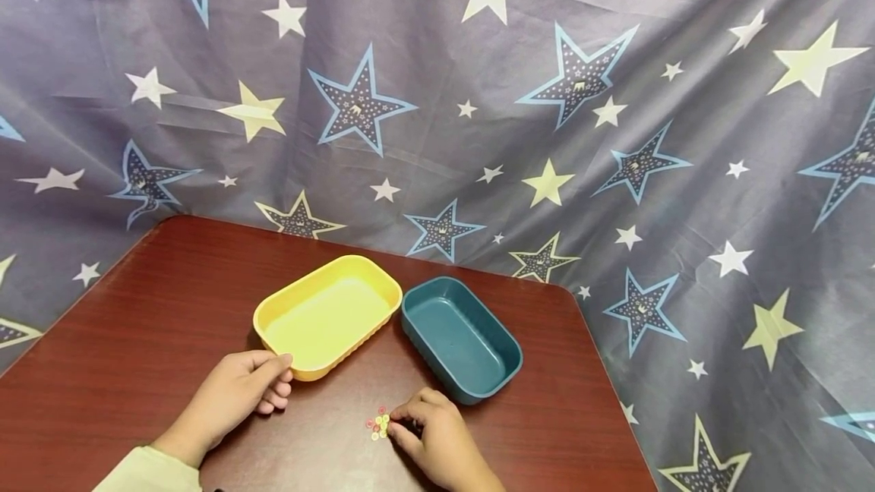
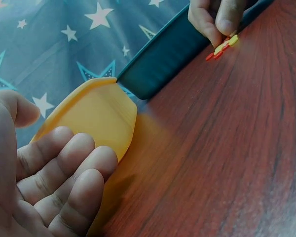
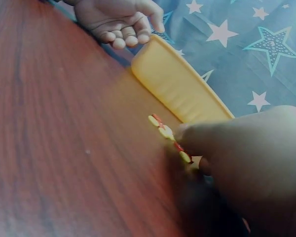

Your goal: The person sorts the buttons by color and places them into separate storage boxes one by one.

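At the near left corner of a yellow tub (image 1: 270, 344), my left hand (image 1: 246, 386) holds the rim between thumb and fingers. Its other fingers curl loosely below, outside the tub wall (image 2: 96, 113). My right hand (image 1: 437, 431) is bent down over a small cluster of red and yellow buttons (image 1: 378, 425) on the table. Its thumb and index fingertips are right at the cluster's right edge; whether they pinch a button I cannot tell. From the right wrist, the buttons (image 3: 164, 131) lie beside the fingertips, partly hidden by the hand.
A dark teal tub (image 1: 458, 340) stands right of the yellow one, their rims close together, just beyond my right hand. Both are on a reddish-brown wooden table (image 1: 137, 310). A grey curtain (image 1: 437, 150) with stars hangs behind the table's far and right edges.
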Motion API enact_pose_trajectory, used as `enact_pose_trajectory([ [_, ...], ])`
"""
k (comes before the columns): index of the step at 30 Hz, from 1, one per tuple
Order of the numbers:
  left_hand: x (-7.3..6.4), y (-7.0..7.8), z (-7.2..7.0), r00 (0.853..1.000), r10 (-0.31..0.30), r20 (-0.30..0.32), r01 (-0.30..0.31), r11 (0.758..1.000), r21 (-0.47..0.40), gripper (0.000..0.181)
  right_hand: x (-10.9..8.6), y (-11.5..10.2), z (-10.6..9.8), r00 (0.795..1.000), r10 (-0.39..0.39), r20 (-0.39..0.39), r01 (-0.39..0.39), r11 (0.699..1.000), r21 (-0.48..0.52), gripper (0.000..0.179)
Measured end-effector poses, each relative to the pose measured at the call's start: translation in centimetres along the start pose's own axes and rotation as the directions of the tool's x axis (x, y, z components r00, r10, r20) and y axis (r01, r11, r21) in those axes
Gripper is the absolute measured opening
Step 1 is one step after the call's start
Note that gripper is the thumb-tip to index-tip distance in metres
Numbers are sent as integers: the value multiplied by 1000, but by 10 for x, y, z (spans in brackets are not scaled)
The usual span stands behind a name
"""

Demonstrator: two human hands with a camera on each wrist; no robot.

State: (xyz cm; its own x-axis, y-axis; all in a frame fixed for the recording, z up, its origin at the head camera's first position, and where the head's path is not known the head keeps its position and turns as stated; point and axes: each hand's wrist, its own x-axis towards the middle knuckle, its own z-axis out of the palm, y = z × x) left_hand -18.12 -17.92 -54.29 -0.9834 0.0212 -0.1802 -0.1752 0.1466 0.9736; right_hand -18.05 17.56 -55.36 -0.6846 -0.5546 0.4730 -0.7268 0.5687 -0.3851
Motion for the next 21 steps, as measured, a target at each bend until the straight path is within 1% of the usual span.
enact_pose_trajectory([
  [2, 0, 1, 1, 1000, 1, -5, -1, 1000, 1, 53, 0, 1, -2, 1000, 9, 2, -9, 1000, 24, 11],
  [4, 0, 1, 1, 1000, 9, -8, -9, 1000, 5, 52, 0, 3, -3, 1000, 24, 3, -24, 998, 53, 18],
  [7, 1, 0, 2, 1000, 8, -17, -7, 1000, 9, 52, 0, 5, -3, 999, 48, 11, -49, 997, 66, 25],
  [11, 1, 0, 1, 1000, 10, -18, -9, 1000, 14, 53, 0, 6, -1, 998, 65, 20, -66, 996, 57, 23],
  [16, 1, 1, 1, 1000, 7, -18, -6, 1000, 14, 53, 1, 5, 1, 997, 80, 12, -80, 995, 58, 20],
  [18, 1, 2, 1, 1000, 9, -14, -9, 1000, 16, 52, 2, 4, 1, 995, 99, 12, -100, 993, 65, 20],
  [21, 0, 1, 0, 1000, 14, -9, -14, 1000, 21, 51, 4, 0, 0, 988, 150, 27, -152, 986, 70, 21],
])
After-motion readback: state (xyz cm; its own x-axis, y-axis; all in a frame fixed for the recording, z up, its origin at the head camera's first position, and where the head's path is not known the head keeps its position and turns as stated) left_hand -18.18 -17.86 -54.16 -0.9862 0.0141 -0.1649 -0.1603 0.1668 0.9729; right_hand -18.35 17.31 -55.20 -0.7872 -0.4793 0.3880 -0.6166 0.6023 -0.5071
